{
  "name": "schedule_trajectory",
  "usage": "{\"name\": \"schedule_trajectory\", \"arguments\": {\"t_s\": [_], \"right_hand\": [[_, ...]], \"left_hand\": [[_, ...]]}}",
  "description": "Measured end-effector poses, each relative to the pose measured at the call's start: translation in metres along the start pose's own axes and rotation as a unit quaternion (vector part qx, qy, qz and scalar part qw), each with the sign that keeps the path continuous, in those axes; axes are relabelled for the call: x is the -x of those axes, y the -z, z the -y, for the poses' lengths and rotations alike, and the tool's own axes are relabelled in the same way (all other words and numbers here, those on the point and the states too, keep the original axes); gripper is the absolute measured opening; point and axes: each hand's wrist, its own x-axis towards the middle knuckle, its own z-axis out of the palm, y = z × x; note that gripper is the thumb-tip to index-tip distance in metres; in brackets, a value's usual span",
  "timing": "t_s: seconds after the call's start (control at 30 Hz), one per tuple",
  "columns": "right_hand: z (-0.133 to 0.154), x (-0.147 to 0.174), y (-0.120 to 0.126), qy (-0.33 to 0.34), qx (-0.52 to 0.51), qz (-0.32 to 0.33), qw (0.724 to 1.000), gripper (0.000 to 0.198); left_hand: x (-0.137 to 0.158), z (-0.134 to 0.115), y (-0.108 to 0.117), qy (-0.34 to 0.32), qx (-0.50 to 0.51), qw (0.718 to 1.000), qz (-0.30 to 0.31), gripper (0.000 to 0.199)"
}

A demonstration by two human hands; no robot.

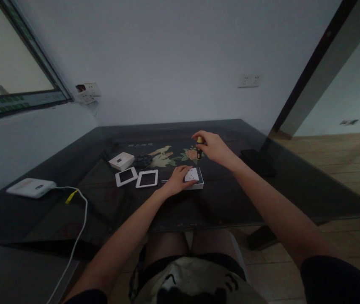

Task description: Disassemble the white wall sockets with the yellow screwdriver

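Observation:
My right hand (213,147) is raised above the tabletop, fingers closed round a short screwdriver (199,145) with a yellow and black handle, held upright. Its tip points down and appears apart from the things below. On the table, my left hand (177,180) grips a white wall socket (192,174), thumb on the near side and fingers on the far side. The socket rests on a white-edged square piece (202,179) with a dark top. To the left lie two white square frames, one nearer (138,179) and one farther off (119,181).
Behind the frames sit an open white box (126,164) and a dark bundle (142,161). A white device (29,188) with a white cable (86,207) and yellow tag lies at the left. A flat black object (257,162) is at the right. The black table (224,207) meets the wall.

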Motion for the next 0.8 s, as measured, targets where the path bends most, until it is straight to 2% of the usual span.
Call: {"name": "schedule_trajectory", "arguments": {"t_s": [0.1, 0.23, 0.33, 0.5, 0.6, 0.7, 0.8], "right_hand": [[0.002, 0.0, 0.002, 0.017, -0.034, 0.021, 0.999, 0.027], [0.011, 0.005, -0.004, -0.005, 0.009, -0.042, 0.999, 0.019], [0.012, 0.007, -0.009, -0.019, 0.048, -0.062, 0.997, 0.017], [0.003, 0.004, -0.004, -0.008, -0.016, -0.031, 0.999, 0.034], [0.001, 0.003, -0.001, 0.009, -0.056, -0.01, 0.998, 0.029], [0.005, 0.006, -0.005, 0.004, -0.027, -0.052, 0.998, 0.017], [0.007, 0.007, -0.012, -0.015, 0.025, -0.092, 0.995, 0.016]], "left_hand": [[0.0, -0.001, 0.0, 0.001, -0.001, 1.0, -0.001, 0.06], [0.0, -0.005, 0.002, 0.004, -0.001, 1.0, -0.001, 0.059], [0.0, -0.006, 0.003, 0.007, -0.005, 1.0, 0.001, 0.059], [0.001, -0.007, 0.004, 0.005, -0.002, 1.0, 0.006, 0.06], [0.002, -0.006, 0.003, 0.005, 0.0, 1.0, 0.004, 0.06], [0.001, -0.005, 0.002, 0.002, -0.002, 1.0, -0.001, 0.06], [0.0, -0.003, 0.002, 0.003, -0.003, 1.0, 0.0, 0.059]]}}
